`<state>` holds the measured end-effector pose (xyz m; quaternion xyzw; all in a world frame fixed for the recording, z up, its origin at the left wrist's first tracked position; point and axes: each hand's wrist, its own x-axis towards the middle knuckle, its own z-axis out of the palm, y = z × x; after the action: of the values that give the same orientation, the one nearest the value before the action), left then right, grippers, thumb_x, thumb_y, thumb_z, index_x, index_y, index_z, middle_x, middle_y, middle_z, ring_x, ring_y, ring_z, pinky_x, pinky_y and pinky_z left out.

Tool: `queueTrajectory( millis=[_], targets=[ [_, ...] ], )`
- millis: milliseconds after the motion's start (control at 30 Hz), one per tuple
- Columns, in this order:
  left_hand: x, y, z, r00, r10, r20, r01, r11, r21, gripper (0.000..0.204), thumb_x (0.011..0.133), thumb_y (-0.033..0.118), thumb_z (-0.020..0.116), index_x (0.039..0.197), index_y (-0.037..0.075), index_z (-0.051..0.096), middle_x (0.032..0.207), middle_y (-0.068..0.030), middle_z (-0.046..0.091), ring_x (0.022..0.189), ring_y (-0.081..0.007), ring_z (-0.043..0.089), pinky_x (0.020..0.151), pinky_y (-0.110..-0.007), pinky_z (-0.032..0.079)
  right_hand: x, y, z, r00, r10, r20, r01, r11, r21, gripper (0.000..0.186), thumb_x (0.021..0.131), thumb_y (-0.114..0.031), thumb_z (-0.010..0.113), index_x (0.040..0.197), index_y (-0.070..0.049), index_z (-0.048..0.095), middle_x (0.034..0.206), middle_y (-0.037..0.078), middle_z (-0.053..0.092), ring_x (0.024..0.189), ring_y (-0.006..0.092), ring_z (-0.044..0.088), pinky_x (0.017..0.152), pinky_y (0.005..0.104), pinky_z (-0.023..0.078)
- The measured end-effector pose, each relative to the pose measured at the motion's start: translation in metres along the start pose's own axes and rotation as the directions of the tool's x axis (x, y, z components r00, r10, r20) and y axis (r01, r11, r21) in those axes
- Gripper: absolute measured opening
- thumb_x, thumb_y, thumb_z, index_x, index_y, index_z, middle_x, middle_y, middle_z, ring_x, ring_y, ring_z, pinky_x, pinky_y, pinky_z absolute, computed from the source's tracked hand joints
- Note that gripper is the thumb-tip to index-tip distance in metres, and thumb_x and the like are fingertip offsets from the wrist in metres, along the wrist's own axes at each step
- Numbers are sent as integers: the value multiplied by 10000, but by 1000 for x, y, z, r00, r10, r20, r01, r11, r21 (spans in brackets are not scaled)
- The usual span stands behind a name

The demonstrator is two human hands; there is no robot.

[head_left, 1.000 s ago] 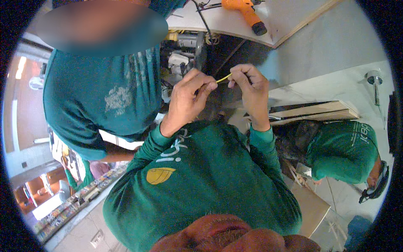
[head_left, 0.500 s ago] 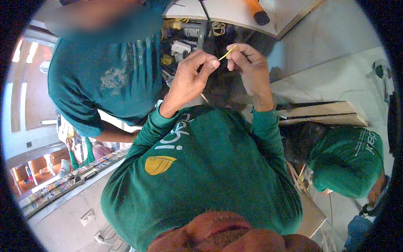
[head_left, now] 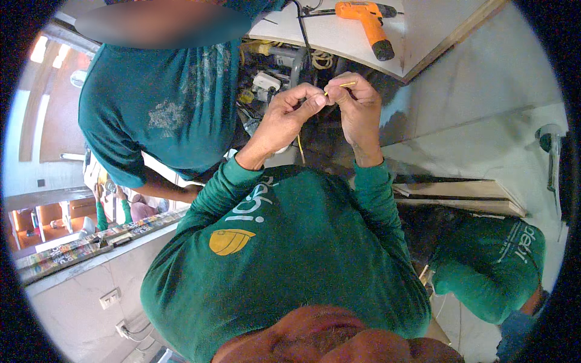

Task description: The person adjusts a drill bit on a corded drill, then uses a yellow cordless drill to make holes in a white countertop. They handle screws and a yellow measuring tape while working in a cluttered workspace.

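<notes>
A thin yellow wire [head_left: 347, 85] runs between my two hands in front of my chest. My left hand [head_left: 285, 121] is closed, with thumb and forefinger pinching the wire at its fingertips. Close against it, my right hand [head_left: 358, 115] is closed too, holding the wire between thumb and fingers, and a short end sticks out past its thumb. Below the left hand hangs a thin yellow strand; whether it is the same wire I cannot tell. Behind the hands lies a dark heap of tools and cables, with a white plug-like block [head_left: 266, 81] among them.
An orange cordless drill [head_left: 367, 27] lies on a white board [head_left: 417, 36] at the far side. A person in a teal shirt [head_left: 169, 109] stands close on the left. At right, another person in green [head_left: 490, 260] bends near light wooden planks [head_left: 466, 190].
My hands have come together, so less of the yellow wire shows between them. The view has shifted, bringing the whole orange drill into sight.
</notes>
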<state>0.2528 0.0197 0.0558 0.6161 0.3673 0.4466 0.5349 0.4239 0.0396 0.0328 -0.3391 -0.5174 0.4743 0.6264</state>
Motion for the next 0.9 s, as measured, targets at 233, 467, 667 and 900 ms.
queueTrajectory(
  millis=[233, 467, 667, 900],
  targets=[
    [-7, 16, -6, 986, 144, -88, -102, 923, 370, 209, 992, 197, 708, 1015, -11, 714, 868, -28, 620, 816, -120, 545, 745, -267, 437, 8, -38, -16, 976, 203, 72, -191, 970, -150, 236, 1033, -215, 624, 1057, -2, 722, 875, 43, 703, 769, 118, 646, 717, 273, 543],
    [-5, 24, 0, 972, 207, -108, -138, 883, 449, 167, 952, 156, 750, 1038, 14, 758, 792, -56, 621, 738, -153, 541, 670, -305, 437, 5, -27, -17, 963, 249, 100, -252, 968, 12, 252, 1050, -216, 592, 1023, 2, 714, 840, 28, 674, 730, 116, 611, 683, 270, 515],
    [-4, 19, -1, 960, 249, -125, -168, 876, 453, 168, 948, 173, 759, 1006, 15, 764, 758, -52, 602, 708, -151, 526, 651, -305, 424, -1, -32, -6, 997, 77, -2, -76, 990, -120, 213, 1024, -192, 620, 968, -5, 706, 823, 27, 669, 716, 100, 594, 664, 257, 491],
    [-7, 33, 0, 950, 268, -162, -152, 847, 509, 119, 916, 109, 761, 985, 11, 761, 824, -111, 684, 722, -221, 605, 662, -342, 475, 4, -39, -2, 998, -6, 65, 25, 959, -281, 87, 954, -99, 703, 934, -17, 723, 848, 28, 688, 738, 85, 605, 685, 248, 500]
  ],
)
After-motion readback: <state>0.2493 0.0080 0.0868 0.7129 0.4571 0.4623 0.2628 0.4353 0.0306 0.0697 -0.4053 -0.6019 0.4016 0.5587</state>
